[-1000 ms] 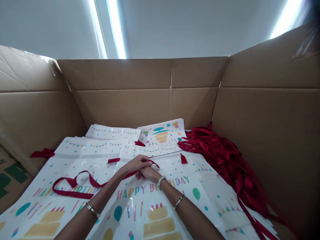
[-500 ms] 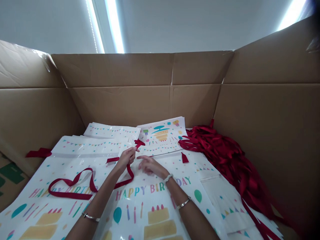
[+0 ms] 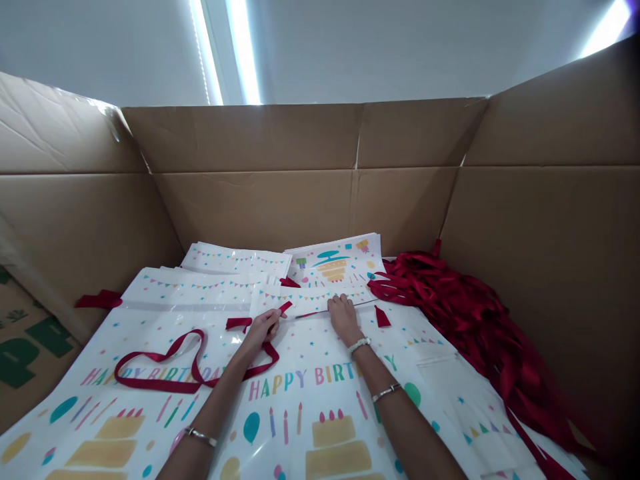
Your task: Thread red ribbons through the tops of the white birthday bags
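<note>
My left hand (image 3: 265,327) is closed in a pinch on a red ribbon (image 3: 259,369), whose short end sticks out past the fingertips. The rest of this ribbon runs under my wrist and loops over the white sheets on the left. My right hand (image 3: 344,319) has its fingers bent over the edge of a white flap (image 3: 305,299) printed with bunting. The flap belongs to a large white plastic bag (image 3: 280,413) printed "HAPPY BIRTHDAY" with a cake and candles. Between my hands, a thin line of red shows along the flap's lower edge.
A similar printed bag (image 3: 105,427) lies to the left, overlapping others. A tangled heap of red ribbons (image 3: 465,320) spreads along the right side. A small red ribbon end (image 3: 382,317) pokes out near my right hand. Tall cardboard walls (image 3: 260,207) stand around three sides.
My right hand has moved right and up, from pointing fingers to lying on the flap's edge. The bunting flap now lies across the bag's top. My left hand still pinches the ribbon.
</note>
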The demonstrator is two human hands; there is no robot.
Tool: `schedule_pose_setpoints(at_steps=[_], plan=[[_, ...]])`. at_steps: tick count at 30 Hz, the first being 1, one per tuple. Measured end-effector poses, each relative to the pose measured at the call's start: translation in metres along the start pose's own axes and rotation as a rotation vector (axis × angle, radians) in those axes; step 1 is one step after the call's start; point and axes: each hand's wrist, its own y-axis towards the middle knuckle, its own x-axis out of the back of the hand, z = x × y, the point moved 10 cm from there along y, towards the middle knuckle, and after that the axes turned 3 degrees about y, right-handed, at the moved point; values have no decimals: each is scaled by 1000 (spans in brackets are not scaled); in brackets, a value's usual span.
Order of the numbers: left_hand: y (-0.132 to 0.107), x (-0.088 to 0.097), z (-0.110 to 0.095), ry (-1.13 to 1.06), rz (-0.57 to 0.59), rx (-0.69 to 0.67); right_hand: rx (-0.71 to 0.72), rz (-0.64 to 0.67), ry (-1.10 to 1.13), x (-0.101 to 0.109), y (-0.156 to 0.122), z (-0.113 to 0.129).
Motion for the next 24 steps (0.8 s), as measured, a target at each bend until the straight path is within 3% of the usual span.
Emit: schedule_pose_setpoints(at_steps=[3,5,7,11,13,16,18,20,24], plan=[[0,2,-1,-44,-8,-23,162,-59,-11,6,4,17],[0,4,-1,-73,-26,-40,227,-139,47,25,6,30],[1,6,-1,-110,-36,-51,259,-233,120,57,8,46],[4,8,2,-168,-34,-54,307,-377,290,144,5,83],[4,10,2,-181,-46,-53,330,-352,460,179,3,98],[3,11,1,-195,-66,-44,409,-227,751,206,-1,115],[2,11,0,-193,-65,-35,399,-158,876,207,0,116],[0,10,-2,-194,-57,-34,303,-92,937,192,6,104],[0,9,-3,-200,-49,-45,-39,23,907,134,10,49]])
